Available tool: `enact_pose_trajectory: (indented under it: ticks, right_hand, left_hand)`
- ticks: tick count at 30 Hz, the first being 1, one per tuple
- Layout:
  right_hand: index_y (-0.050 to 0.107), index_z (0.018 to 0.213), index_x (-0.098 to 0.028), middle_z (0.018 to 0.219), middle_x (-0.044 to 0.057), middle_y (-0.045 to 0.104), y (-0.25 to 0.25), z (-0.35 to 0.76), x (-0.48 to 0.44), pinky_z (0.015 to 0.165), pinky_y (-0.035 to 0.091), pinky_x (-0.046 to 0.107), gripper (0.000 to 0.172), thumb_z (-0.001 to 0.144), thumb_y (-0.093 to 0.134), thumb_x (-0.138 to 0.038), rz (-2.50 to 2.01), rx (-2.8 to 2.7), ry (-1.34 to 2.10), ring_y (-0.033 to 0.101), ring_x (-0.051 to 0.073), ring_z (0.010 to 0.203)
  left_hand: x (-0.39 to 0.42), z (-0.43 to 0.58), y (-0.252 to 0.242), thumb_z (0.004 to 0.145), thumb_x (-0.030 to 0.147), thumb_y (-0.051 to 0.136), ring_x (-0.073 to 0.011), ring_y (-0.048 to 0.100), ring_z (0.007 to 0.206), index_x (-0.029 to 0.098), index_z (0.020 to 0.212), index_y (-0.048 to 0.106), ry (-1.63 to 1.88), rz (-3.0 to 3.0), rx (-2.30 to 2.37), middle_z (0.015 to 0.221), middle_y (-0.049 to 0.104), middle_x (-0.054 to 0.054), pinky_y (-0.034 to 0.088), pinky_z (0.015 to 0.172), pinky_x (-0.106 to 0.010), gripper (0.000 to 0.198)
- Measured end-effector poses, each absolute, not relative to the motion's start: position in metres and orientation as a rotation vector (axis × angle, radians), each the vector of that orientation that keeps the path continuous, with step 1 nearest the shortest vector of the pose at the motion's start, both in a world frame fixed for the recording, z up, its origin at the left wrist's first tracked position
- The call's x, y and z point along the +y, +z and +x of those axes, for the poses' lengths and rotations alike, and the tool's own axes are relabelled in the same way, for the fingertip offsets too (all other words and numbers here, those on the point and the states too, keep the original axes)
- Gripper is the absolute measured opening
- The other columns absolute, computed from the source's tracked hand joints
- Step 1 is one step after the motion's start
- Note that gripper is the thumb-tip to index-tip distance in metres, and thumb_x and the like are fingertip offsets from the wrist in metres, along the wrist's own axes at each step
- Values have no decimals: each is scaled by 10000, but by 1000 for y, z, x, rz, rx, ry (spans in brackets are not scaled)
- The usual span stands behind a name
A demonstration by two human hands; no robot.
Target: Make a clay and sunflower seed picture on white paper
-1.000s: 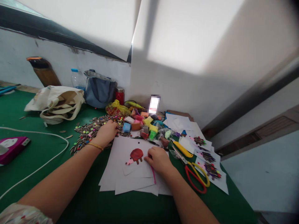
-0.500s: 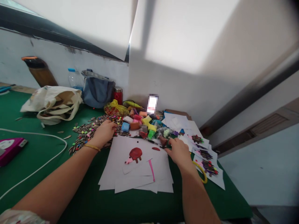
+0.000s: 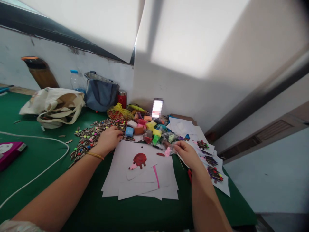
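Observation:
My right hand pinches the edge of a clear plastic bag with pink clay in it, just above the paper's upper right corner. My left hand is over the right side of a pile of sunflower seeds mixed with small coloured balls. Its fingers are bent together; whatever they hold, if anything, is too small to make out. Between my arms lie stacked white sheets. On them are a red-brown clay animal with a pink snout, a flat red-brown clay piece and a pink strip.
Several coloured clay packs lie behind the paper, before a propped phone. Finished seed pictures lie at right. Bags, a red flask and a bottle line the wall. A white cable crosses the left.
The bag of pink clay now shows in my right hand, raised beside the paper. My right arm has shifted slightly right, covering the yellow ring. My left hand has moved a little to the right.

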State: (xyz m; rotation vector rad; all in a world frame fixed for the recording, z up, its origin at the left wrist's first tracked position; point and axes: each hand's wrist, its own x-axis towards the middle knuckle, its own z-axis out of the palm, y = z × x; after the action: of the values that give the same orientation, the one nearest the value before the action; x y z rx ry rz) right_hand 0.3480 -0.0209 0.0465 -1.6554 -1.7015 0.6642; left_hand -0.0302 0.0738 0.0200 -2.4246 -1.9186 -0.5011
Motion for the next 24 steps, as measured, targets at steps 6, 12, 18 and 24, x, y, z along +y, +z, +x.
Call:
enact_pose_trajectory:
  ticks: [6,12,18,24]
  right_hand:
    - [592,857,-192,753,-15,614,40,290,-12,633,455,259,217,792,612,-398,-1303,-1489,1057,569,140,669]
    - [592,838,-195,748,-26,604,26,233,-7,674,492,271,128,800,612,-316,-1133,-1461,1129,615,138,679]
    - [580,820,-199,693,-32,570,3,225,-4,600,472,253,130,796,593,-326,-1200,-1407,1099,579,130,612]
    - [595,867,-198,721,-23,582,-3,228,-6,626,484,261,131,803,578,-312,-1215,-1450,1070,573,132,632]
  left_hand:
    - [44,8,35,867,458,562,-266,611,1026,238,980,754,-984,-2804,-1777,1054,696,-76,467,916,-365,312]
    - [19,38,20,747,492,672,-154,590,609,167,879,671,-1607,-3339,-2054,701,648,-5,475,573,-258,351]
    - [20,33,9,808,503,576,-141,522,592,186,728,625,-1546,-3094,-2103,631,573,18,402,557,-246,331]
    - [18,36,9,818,520,563,-149,514,602,194,678,603,-1457,-3017,-2040,619,566,17,397,555,-253,356]
